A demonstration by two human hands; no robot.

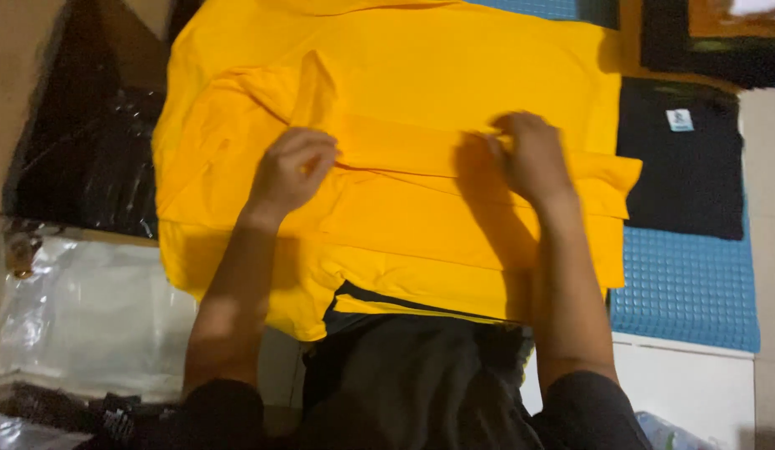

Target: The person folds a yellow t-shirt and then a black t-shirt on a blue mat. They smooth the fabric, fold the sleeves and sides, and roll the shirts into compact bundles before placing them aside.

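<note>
Yellow cotton shirt [421, 75] lies spread on the blue dimpled mat [687, 292]; your left hand [292, 171] and right hand [529, 154] each pinch its folded band. Keep both grips level, pulling the crease straight, clear of the black folded shirt [679, 175].

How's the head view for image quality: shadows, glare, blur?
Head view: hard shadow beside the right hand falls across the yellow shirt; left hand evenly lit; glare on the clear plastic bag; black shirt nearly detail-free; overall slightly soft, top-right corner blurred.
</note>
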